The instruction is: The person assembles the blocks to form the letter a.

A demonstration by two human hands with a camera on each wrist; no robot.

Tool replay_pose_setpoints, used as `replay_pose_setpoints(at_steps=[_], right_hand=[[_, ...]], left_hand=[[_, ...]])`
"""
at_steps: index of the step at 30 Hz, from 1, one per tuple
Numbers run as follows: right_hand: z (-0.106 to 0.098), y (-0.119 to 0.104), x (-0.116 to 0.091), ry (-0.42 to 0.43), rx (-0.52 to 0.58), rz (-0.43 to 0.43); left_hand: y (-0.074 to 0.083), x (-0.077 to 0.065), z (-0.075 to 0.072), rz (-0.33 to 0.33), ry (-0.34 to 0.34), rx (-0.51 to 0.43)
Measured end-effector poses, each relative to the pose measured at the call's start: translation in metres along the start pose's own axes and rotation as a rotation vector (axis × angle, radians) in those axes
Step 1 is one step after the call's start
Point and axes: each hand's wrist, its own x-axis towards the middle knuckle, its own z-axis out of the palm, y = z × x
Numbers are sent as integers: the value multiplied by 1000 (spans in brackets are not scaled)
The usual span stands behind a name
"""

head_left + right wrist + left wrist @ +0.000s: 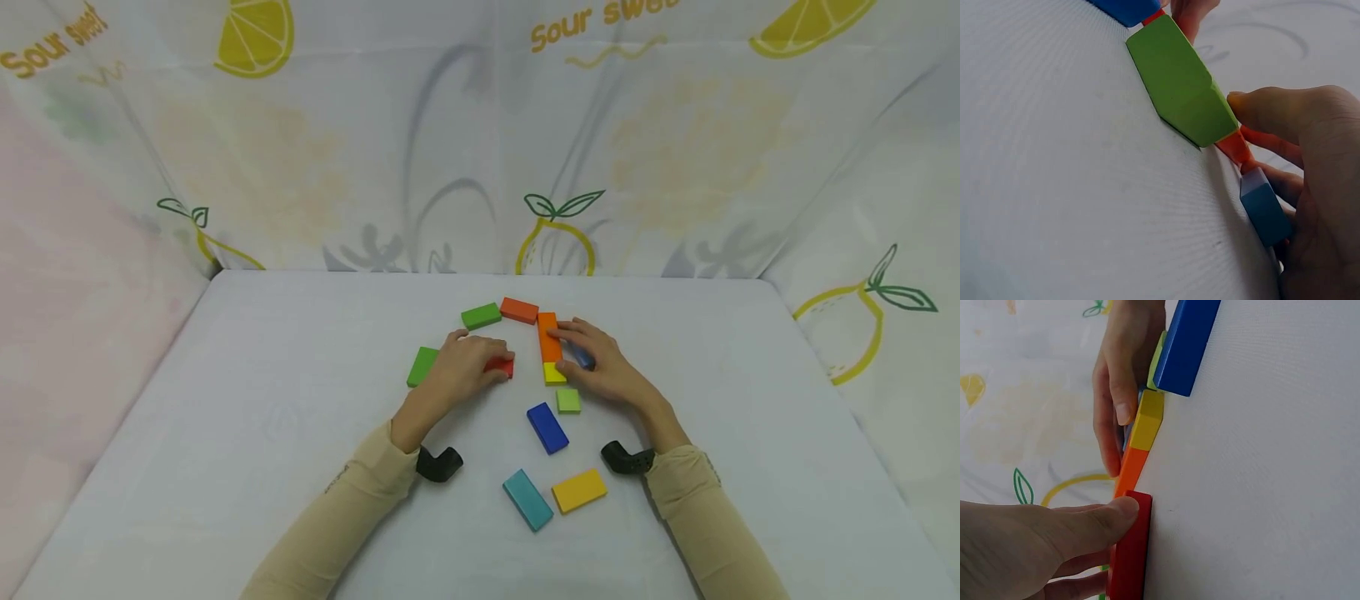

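My left hand (467,367) pinches a red block (1132,550) at the white table, its thumb on the block's near side. Relaxed fingers of my right hand (606,367) touch an orange block (549,335) and a yellow block (555,375) set end to end. Under that palm lies a blue-grey block (581,356), partly hidden. A lime-green block (568,402) sits just nearer than the yellow one. Beside my left hand is a green block (422,365), partly covered by the wrist.
At the far side, another green block (481,316) and a red-orange block (520,310) form a line toward the orange one. Nearer lie a dark blue block (548,428), a teal block (528,500) and an amber block (580,491). Printed cloth (450,150) hangs behind the table.
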Motion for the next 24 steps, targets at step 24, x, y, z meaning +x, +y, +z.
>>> replay_pose_setpoints(at_steps=[24], right_hand=[[3,4,-2,10,8,2]], left_hand=[[-4,9,4,-25,70,-12]])
